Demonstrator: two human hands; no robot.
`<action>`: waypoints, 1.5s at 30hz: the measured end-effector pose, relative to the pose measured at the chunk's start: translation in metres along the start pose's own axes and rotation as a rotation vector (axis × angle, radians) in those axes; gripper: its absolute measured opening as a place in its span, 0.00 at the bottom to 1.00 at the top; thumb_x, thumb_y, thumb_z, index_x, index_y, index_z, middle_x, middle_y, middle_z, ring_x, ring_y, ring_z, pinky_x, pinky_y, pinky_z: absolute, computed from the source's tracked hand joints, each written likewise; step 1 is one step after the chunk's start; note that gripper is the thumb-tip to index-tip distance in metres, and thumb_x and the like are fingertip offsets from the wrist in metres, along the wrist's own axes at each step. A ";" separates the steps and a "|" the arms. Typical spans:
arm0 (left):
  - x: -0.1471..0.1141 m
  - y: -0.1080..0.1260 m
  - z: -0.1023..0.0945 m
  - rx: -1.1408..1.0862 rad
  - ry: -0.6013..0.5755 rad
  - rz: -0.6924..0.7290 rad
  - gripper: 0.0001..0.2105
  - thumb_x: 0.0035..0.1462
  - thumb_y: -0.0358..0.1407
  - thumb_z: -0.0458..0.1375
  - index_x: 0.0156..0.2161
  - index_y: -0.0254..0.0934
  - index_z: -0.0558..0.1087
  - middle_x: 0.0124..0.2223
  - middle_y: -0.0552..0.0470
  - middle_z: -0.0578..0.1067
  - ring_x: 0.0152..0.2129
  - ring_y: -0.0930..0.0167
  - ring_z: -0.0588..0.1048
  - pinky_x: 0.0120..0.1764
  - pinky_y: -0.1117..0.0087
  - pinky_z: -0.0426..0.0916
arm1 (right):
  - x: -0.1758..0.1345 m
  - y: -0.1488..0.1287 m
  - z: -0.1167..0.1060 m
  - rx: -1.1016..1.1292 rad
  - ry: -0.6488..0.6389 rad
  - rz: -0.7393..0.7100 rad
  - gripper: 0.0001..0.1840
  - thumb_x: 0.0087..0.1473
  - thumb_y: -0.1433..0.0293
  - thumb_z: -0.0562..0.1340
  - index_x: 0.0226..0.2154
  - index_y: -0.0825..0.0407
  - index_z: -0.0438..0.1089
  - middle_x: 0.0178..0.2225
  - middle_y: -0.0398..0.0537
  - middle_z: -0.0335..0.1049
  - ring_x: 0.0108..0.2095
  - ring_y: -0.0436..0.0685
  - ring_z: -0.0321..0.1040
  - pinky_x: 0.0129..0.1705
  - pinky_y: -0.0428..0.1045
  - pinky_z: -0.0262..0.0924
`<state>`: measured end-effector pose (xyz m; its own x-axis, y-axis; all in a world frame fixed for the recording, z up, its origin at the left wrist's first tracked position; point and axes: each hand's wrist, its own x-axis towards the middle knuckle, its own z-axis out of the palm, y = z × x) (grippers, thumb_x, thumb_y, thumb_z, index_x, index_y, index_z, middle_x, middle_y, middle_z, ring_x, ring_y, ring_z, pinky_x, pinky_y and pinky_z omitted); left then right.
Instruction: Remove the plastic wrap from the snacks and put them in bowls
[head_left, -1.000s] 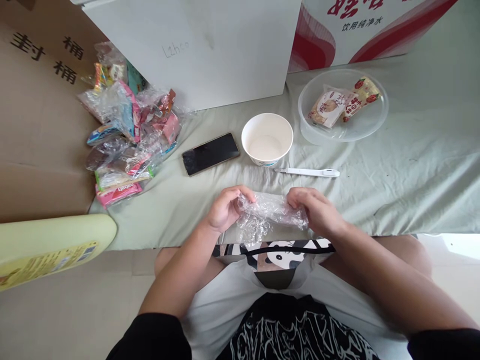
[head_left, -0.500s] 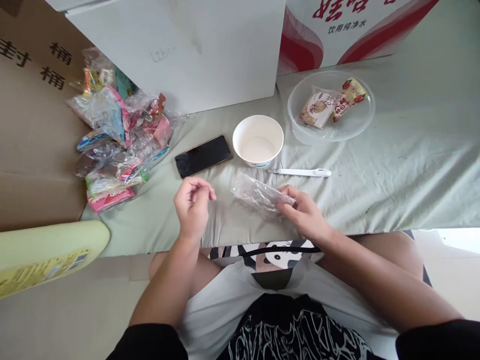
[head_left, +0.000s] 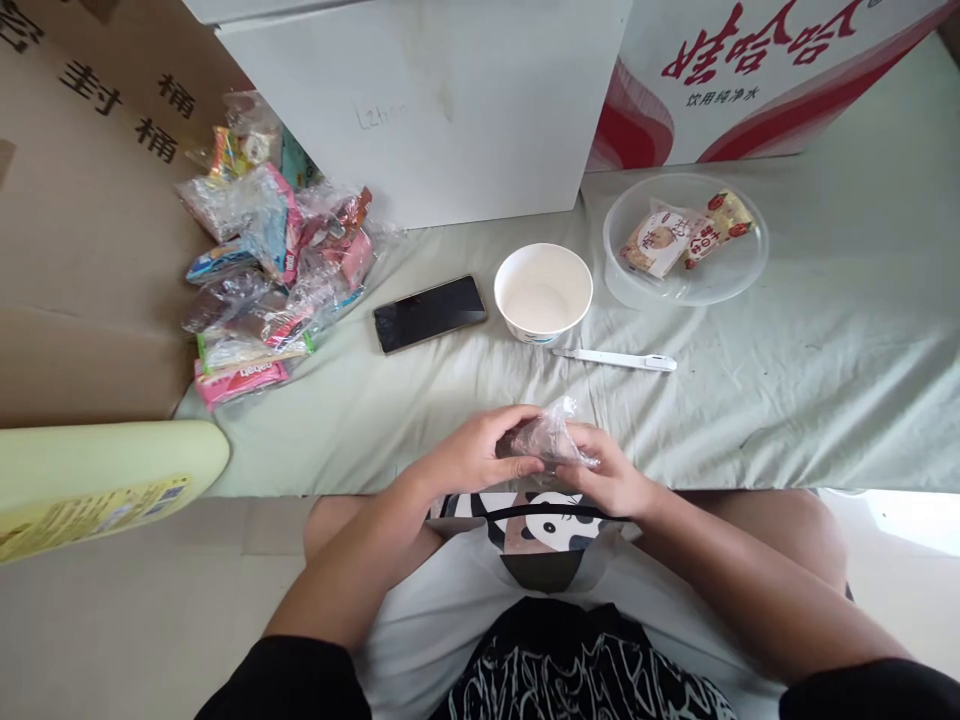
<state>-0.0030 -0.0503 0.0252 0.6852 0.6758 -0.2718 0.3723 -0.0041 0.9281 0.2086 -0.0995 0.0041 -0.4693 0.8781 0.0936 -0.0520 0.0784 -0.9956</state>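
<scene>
Near the front edge of the cloth, both hands grip a crumpled clear plastic wrapper (head_left: 549,436). My left hand (head_left: 480,450) closes on its left side with thumb and fingers. My right hand (head_left: 607,470) pinches the right side. Whether anything lies inside the wrapper, I cannot tell. Beyond my hands stands a white paper bowl (head_left: 544,292), with no contents visible. A white-handled utility knife (head_left: 619,359) lies just in front of the bowl. Left of the bowl a black phone (head_left: 430,313) rests with its screen dark.
A clear plastic tub (head_left: 759,262) at the back right holds a few wrapped snacks (head_left: 660,240). Several crumpled snack wrappers (head_left: 277,250) are heaped at the left. White box (head_left: 480,120), red-and-white carton (head_left: 720,110) and brown cardboard (head_left: 82,250) border the green cloth (head_left: 825,380).
My left hand has moved right and taken hold of the wrapper. My right hand has drawn the wrapper nearer to my body, where it is now bunched up. The view has shifted slightly.
</scene>
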 end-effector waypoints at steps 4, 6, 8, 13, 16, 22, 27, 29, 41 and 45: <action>0.004 0.001 -0.001 -0.028 0.123 -0.030 0.16 0.56 0.44 0.64 0.45 0.36 0.76 0.37 0.51 0.78 0.33 0.69 0.74 0.37 0.70 0.69 | -0.003 0.010 -0.005 -0.007 0.216 -0.049 0.15 0.65 0.53 0.56 0.38 0.47 0.65 0.36 0.48 0.68 0.36 0.57 0.67 0.38 0.52 0.66; 0.006 0.001 -0.002 -0.021 0.150 -0.037 0.11 0.57 0.40 0.61 0.43 0.36 0.76 0.37 0.52 0.78 0.32 0.71 0.74 0.36 0.71 0.68 | -0.003 0.016 -0.007 -0.049 0.418 -0.074 0.17 0.63 0.50 0.57 0.43 0.45 0.63 0.43 0.51 0.66 0.45 0.60 0.67 0.43 0.54 0.68; 0.007 0.000 -0.001 0.041 0.148 -0.038 0.09 0.56 0.35 0.60 0.42 0.37 0.77 0.36 0.53 0.78 0.31 0.72 0.74 0.36 0.72 0.67 | -0.004 0.019 -0.006 -0.112 0.432 -0.087 0.23 0.61 0.49 0.59 0.50 0.44 0.61 0.51 0.55 0.64 0.54 0.64 0.65 0.49 0.57 0.69; 0.006 -0.001 0.001 0.148 0.126 -0.028 0.07 0.51 0.29 0.59 0.37 0.37 0.77 0.32 0.55 0.76 0.29 0.73 0.73 0.34 0.72 0.65 | -0.002 0.009 0.000 -0.372 0.159 -0.022 0.25 0.56 0.62 0.66 0.54 0.47 0.61 0.47 0.53 0.73 0.46 0.60 0.73 0.46 0.54 0.69; 0.004 0.001 -0.002 0.094 0.137 -0.059 0.06 0.54 0.34 0.60 0.37 0.37 0.77 0.31 0.56 0.76 0.28 0.74 0.72 0.33 0.73 0.65 | 0.000 0.003 0.001 -0.437 0.240 0.101 0.11 0.57 0.69 0.62 0.44 0.48 0.66 0.30 0.43 0.72 0.29 0.53 0.70 0.33 0.48 0.65; 0.007 0.001 -0.001 -0.005 0.071 -0.101 0.09 0.53 0.37 0.63 0.39 0.37 0.76 0.32 0.56 0.75 0.28 0.74 0.72 0.33 0.73 0.66 | 0.001 0.001 -0.002 -0.395 0.230 0.167 0.05 0.57 0.72 0.58 0.35 0.48 0.69 0.20 0.37 0.66 0.20 0.49 0.62 0.27 0.46 0.58; 0.009 -0.011 -0.007 0.087 0.298 0.056 0.06 0.51 0.31 0.61 0.36 0.37 0.78 0.38 0.51 0.76 0.35 0.71 0.75 0.40 0.69 0.70 | -0.001 0.000 -0.009 -0.379 0.351 0.182 0.06 0.58 0.68 0.60 0.40 0.48 0.69 0.28 0.43 0.73 0.27 0.52 0.71 0.30 0.47 0.62; 0.003 -0.011 -0.016 0.191 0.548 0.110 0.06 0.50 0.29 0.61 0.35 0.38 0.78 0.40 0.50 0.76 0.38 0.69 0.76 0.43 0.67 0.71 | 0.000 0.001 -0.014 -0.297 0.405 0.210 0.08 0.60 0.63 0.60 0.40 0.49 0.68 0.32 0.45 0.74 0.30 0.54 0.74 0.32 0.48 0.64; 0.079 0.103 -0.029 0.959 0.604 0.071 0.12 0.54 0.19 0.54 0.35 0.37 0.74 0.36 0.47 0.75 0.36 0.65 0.77 0.41 0.65 0.69 | 0.011 -0.005 -0.031 -0.056 0.526 0.262 0.12 0.54 0.59 0.60 0.35 0.50 0.67 0.31 0.43 0.68 0.27 0.52 0.69 0.28 0.48 0.60; 0.141 0.099 -0.029 1.134 0.315 -0.173 0.11 0.51 0.20 0.57 0.36 0.33 0.78 0.37 0.41 0.78 0.41 0.57 0.79 0.45 0.60 0.71 | 0.012 -0.011 -0.037 -0.048 0.534 0.225 0.12 0.53 0.59 0.60 0.34 0.50 0.67 0.30 0.43 0.68 0.26 0.51 0.68 0.29 0.48 0.61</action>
<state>0.1120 0.0664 0.0858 0.4464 0.8822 -0.1500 0.8948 -0.4379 0.0873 0.2362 -0.0727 0.0154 0.0466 0.9910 -0.1254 0.0435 -0.1274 -0.9909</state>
